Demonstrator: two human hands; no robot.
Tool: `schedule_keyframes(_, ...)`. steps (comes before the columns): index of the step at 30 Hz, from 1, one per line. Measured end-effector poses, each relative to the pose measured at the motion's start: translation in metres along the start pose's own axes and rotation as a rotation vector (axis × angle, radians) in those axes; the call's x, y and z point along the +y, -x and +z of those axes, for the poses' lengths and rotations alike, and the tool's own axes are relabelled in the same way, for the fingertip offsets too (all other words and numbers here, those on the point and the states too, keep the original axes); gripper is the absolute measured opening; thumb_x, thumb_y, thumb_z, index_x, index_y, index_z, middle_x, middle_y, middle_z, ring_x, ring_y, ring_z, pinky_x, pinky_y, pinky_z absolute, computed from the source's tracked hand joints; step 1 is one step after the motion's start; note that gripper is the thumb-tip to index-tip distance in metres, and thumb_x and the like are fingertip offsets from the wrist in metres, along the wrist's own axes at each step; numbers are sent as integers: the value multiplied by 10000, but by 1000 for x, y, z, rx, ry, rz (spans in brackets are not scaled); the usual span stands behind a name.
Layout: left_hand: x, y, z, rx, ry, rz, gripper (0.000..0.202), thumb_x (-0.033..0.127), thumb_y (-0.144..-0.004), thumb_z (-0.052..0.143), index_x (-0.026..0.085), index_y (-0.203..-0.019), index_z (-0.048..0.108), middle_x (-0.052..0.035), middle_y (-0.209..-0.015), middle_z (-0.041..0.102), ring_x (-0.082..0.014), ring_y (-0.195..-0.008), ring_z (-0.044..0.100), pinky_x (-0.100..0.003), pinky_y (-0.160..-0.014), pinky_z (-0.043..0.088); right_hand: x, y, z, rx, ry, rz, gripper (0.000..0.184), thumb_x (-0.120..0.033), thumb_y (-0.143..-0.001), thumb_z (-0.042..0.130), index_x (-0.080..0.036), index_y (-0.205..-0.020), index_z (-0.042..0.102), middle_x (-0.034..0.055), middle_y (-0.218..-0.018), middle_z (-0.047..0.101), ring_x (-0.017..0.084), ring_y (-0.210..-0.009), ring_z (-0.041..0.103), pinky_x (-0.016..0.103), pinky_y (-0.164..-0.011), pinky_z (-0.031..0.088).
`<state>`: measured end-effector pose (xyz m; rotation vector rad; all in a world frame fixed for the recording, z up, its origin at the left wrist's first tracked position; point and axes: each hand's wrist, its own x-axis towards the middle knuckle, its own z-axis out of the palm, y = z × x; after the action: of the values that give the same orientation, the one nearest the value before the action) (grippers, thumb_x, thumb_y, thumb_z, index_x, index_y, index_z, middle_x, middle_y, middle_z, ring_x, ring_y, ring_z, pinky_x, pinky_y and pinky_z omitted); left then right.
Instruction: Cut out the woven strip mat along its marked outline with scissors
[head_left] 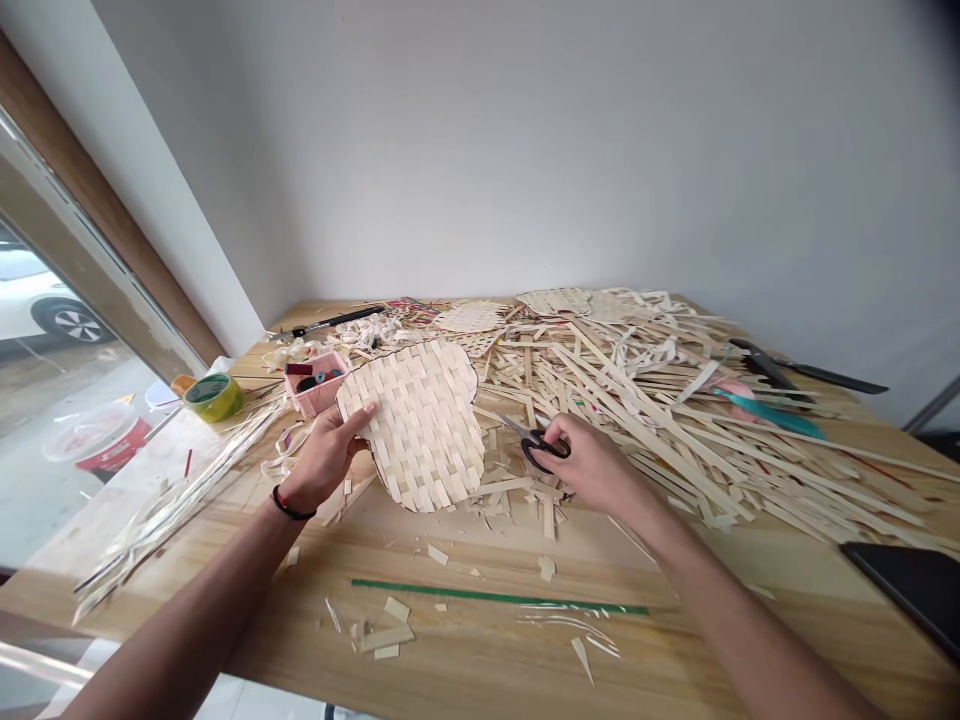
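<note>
A rounded panel of woven pale strips [424, 425] is tilted up above the table, its edge marked by a thin dark line. My left hand [330, 455] pinches it at the left edge, thumb on the near face and the other fingers behind. To the right, my right hand [589, 455] has its fingers at the black handles of a pair of scissors [536, 440]. The blades point up and left toward the panel but stay apart from it. Short offcuts [495, 495] lie beneath, between the two hands.
Loose pale strips [675, 430] pile across the right and back. A pink box [304, 395] of thread spools and a yellow-green tape roll [214, 397] stand at left. A green strip [495, 596] lies in front. Black-handled cutters [772, 370] and a dark flat object [907, 595] are at right.
</note>
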<state>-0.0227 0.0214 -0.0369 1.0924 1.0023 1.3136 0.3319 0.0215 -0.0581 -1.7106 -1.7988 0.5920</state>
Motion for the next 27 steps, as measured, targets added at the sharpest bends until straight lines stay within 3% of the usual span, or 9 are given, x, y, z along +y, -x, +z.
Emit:
schedule_keyframes(5,3,4,4,-32,-1,-67,361,515,-845,903,207,-1022,842,-110,-1100,823,-288,-991,756,-326,-743,624,6,-3,0,65,-72,-52,221,-412,-757,708,-261,-828,563,82,-938,716,289,-851,640,374,-775,445)
schedule_keyframes(11,-1,6,6,-67,47,-183,343,481,-865,842,144,-917,814,-114,-952,786,-234,-833,709,-319,-685,614,11,-5,2,47,-133,-119,198,-411,-746,668,-245,-718,565,96,-1000,656,304,-953,653,448,-916,471)
schedule_keyframes(14,-4,6,8,-86,43,-224,375,501,-870,834,132,-934,811,-118,-942,785,-254,-858,733,-330,-699,612,11,-5,3,5,-156,-131,146,-384,-764,636,-241,-747,612,97,-1004,662,295,-937,658,462,-921,487)
schedule_keyframes(21,-3,8,8,-90,33,-200,434,545,-845,886,155,-757,716,-51,-813,690,-195,-783,669,-300,-688,610,10,-6,1,64,-222,-153,90,-266,-760,641,-244,-819,706,105,-1080,734,312,-1075,689,475,-1025,533)
schedule_keyframes(27,0,9,11,-99,62,-161,371,497,-904,842,130,-910,788,-96,-946,751,-210,-859,686,-323,-733,631,9,-5,0,84,-192,-144,124,-219,-773,629,-236,-827,740,117,-1105,727,320,-1099,694,506,-1056,530)
